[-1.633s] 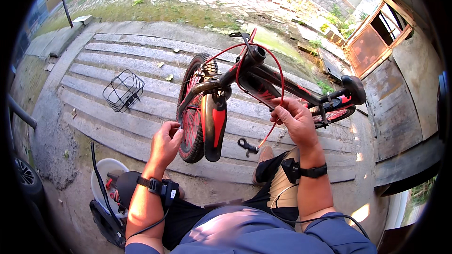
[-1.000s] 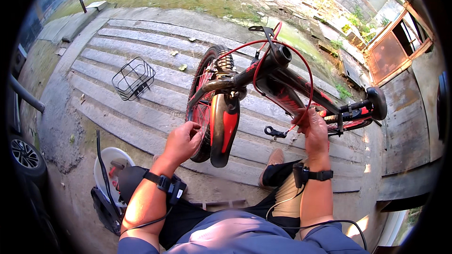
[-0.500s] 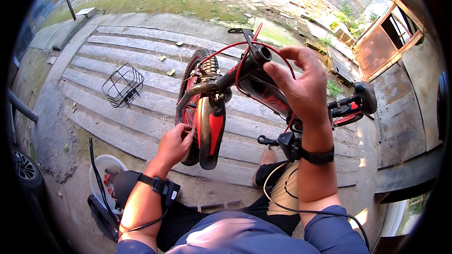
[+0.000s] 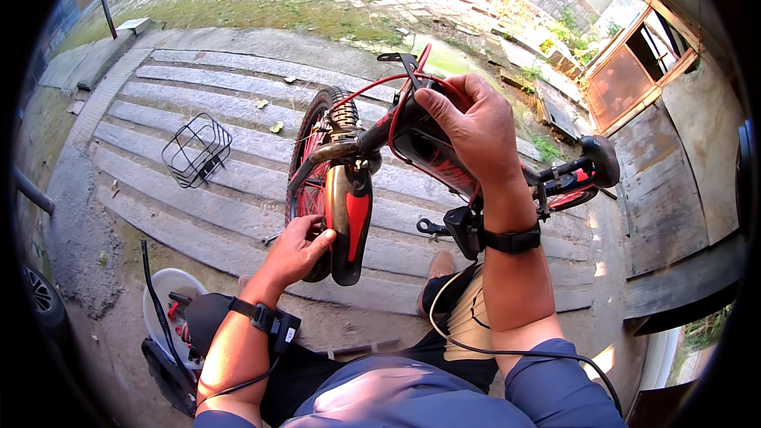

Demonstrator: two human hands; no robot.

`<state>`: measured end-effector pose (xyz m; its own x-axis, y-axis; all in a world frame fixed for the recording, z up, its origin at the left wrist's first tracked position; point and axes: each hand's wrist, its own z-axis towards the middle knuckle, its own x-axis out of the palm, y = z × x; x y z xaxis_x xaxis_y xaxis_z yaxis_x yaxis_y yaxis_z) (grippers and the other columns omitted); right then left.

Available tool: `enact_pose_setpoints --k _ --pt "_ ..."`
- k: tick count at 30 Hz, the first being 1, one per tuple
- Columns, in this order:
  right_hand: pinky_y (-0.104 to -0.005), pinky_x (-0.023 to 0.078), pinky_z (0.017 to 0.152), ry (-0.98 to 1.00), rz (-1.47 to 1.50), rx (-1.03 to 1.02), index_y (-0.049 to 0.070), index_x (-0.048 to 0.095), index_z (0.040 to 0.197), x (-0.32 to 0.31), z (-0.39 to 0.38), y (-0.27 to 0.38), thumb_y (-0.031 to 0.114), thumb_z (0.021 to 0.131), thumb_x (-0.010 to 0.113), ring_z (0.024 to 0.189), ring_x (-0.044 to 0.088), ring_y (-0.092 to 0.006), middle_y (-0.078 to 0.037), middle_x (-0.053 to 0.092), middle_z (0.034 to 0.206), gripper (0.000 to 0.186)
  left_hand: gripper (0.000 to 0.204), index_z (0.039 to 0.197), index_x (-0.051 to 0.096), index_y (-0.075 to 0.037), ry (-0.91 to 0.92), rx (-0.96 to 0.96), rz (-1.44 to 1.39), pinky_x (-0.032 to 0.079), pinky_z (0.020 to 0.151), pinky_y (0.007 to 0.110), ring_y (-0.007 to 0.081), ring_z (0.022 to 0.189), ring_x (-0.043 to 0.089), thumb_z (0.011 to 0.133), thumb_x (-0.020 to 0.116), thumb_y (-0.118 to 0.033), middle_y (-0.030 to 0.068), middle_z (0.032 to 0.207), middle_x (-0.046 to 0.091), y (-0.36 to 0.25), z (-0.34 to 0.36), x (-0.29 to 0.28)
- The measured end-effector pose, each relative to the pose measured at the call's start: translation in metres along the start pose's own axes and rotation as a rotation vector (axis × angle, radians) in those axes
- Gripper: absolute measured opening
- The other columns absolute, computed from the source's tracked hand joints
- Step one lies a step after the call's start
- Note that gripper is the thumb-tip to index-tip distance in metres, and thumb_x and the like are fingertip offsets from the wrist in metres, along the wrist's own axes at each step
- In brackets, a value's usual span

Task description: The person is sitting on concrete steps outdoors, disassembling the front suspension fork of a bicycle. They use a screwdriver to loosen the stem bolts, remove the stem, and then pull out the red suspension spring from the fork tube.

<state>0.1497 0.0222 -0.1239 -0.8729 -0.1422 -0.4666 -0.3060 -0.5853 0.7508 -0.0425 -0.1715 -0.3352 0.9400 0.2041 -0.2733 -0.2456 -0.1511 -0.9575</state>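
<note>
A black and red bicycle (image 4: pixel 432 150) without visible handlebars stands in front of me. My right hand (image 4: pixel 474 123) curls around the top end of its head tube (image 4: pixel 388 133), hiding the opening. A red cable (image 4: pixel 380 82) loops past those fingers, and a black bracket (image 4: pixel 399 58) juts out beyond them. Low on the near side, my left hand (image 4: pixel 297 250) closes around the front wheel (image 4: pixel 305 190), fingers bent near the spokes. Its thumb lies against the edge of the black and red mudguard (image 4: pixel 349 218). Part of the tyre is hidden under this hand.
A black wire basket (image 4: pixel 197 150) lies on the ridged concrete ramp (image 4: pixel 166 131) to the left. Beside my left knee stands a white bucket (image 4: pixel 162 289) holding tools, with a dark curved bar (image 4: pixel 157 289) across it. A cable (image 4: pixel 547 355) trails from my right wrist. Sheet panels (image 4: pixel 662 174) line the right.
My right hand has moved from beside the head tube's open end onto it, covering the opening. My left thumb has spread toward the mudguard. The whole view has shifted slightly.
</note>
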Motion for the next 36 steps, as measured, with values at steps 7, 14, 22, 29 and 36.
enact_pose_setpoints --k 7,14,22,29,36 --pt "-0.0288 0.052 0.072 0.096 0.175 0.027 -0.002 0.070 0.096 -0.003 0.005 -0.006 0.022 0.083 0.080 0.077 0.066 -0.0141 -0.009 0.070 0.084 0.029 0.071 0.130 0.056 0.004 0.017 -0.018 0.023 0.052 0.090 0.037 0.0278 0.106 0.065 0.089 0.067 -0.053 0.0206 0.118 0.062 0.001 0.003 -0.001" --pt "-0.0284 0.053 0.077 0.215 0.237 -0.053 -0.004 0.068 0.102 -0.015 0.013 -0.007 0.019 0.082 0.080 0.081 0.067 -0.0144 -0.010 0.072 0.091 0.033 0.071 0.129 0.056 0.004 0.018 -0.012 0.024 0.052 0.090 0.037 0.0286 0.105 0.065 0.089 0.068 -0.052 0.0209 0.118 0.062 0.005 0.005 0.001" --pt "-0.0292 0.053 0.077 0.171 -0.019 0.082 -0.003 0.069 0.100 -0.013 0.011 0.009 0.019 0.082 0.080 0.082 0.067 -0.0147 -0.011 0.073 0.091 0.031 0.070 0.128 0.057 0.004 -0.006 -0.003 0.063 0.052 0.089 0.038 0.0292 0.104 0.065 0.088 0.067 -0.053 0.0211 0.115 0.064 0.009 0.006 0.000" --pt "-0.0289 0.054 0.078 0.206 0.251 0.023 -0.005 0.061 0.116 -0.013 0.012 0.007 0.014 0.080 0.081 0.082 0.067 -0.0154 -0.011 0.072 0.092 0.046 0.071 0.127 0.057 0.005 -0.005 -0.014 0.062 0.053 0.088 0.038 0.0288 0.100 0.067 0.088 0.068 -0.053 0.0208 0.113 0.065 0.008 0.006 0.000" --pt "-0.0294 0.054 0.077 0.160 0.053 0.104 -0.005 0.057 0.122 -0.012 0.010 0.024 0.016 0.081 0.081 0.087 0.067 -0.0154 -0.012 0.070 0.095 0.052 0.069 0.127 0.057 0.005 -0.001 -0.031 0.061 0.053 0.088 0.038 0.0280 0.100 0.068 0.088 0.069 -0.051 0.0202 0.112 0.067 -0.002 0.003 -0.002"
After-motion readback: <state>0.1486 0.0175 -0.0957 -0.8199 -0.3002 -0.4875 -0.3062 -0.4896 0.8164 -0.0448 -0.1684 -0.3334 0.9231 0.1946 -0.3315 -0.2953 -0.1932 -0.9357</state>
